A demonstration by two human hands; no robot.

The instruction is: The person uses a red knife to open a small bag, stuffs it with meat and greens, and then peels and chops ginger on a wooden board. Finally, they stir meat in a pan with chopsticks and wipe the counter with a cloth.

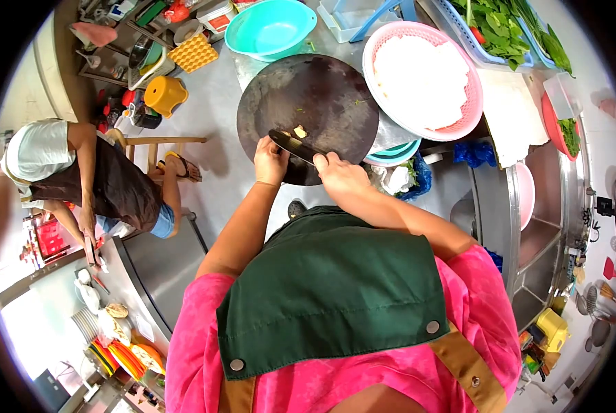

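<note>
Over the dark board (335, 103), right hand (340, 174) grips the knife (293, 144), left hand (270, 162) seemingly curled at its tip.

Dark charcoal grey across the round chopping board (308, 103), speckled with a few green scraps. On the board, black for the knife (295, 146) blade and pale cream for the small piece (299, 131) beside it. Above-left of the board, plain turquoise for the bowl (270, 31). Right of the board, pink with a fine mesh pattern for the basket (467, 117), heaped with white food (418, 79). Farther right of the board, blue lattice for the crate (459, 34) and deep green for the leaves (497, 27). Left of the board, bright yellow for the stool (164, 94) and yellow with a raised grid for the tray (193, 53). Below the board, dark green for the apron (328, 296), hot pink for the shirt (473, 303), tan for the straps (470, 372).
</note>
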